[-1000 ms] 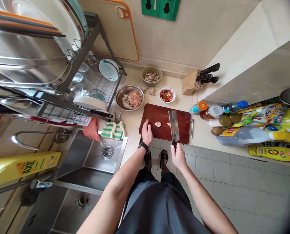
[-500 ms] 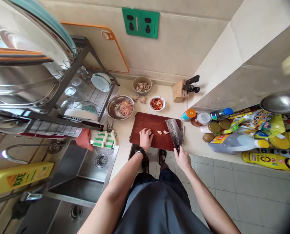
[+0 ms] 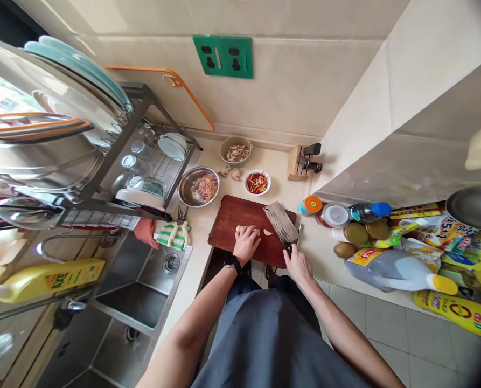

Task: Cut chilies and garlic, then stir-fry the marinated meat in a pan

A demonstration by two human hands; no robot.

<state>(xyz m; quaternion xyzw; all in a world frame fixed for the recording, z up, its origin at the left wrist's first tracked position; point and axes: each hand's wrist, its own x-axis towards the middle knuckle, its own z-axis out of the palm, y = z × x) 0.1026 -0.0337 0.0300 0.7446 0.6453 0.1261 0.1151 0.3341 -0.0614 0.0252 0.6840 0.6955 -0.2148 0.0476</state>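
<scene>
A dark red cutting board (image 3: pixel 232 221) lies on the counter in front of me. My right hand (image 3: pixel 298 264) is closed round the black handle of a cleaver (image 3: pixel 281 223), whose broad blade lies over the board's right part. My left hand (image 3: pixel 246 242), with a black watch on the wrist, rests on the board with fingers curled over pale garlic cloves. One more clove (image 3: pixel 267 232) lies between that hand and the blade.
Behind the board stand a steel bowl of meat (image 3: pixel 198 186), a small white bowl of red chili (image 3: pixel 257 182), a bowl of garlic (image 3: pixel 235 150) and a knife block (image 3: pixel 297 161). Left are a dish rack (image 3: pixel 114 161) and a sink (image 3: pixel 143 291). Bottles and jars (image 3: pixel 385 242) crowd the counter at right.
My left hand slid right along the board and closed over the garlic. The cleaver swung from pointing straight away to tilting left toward that hand. The view tilted upward.
</scene>
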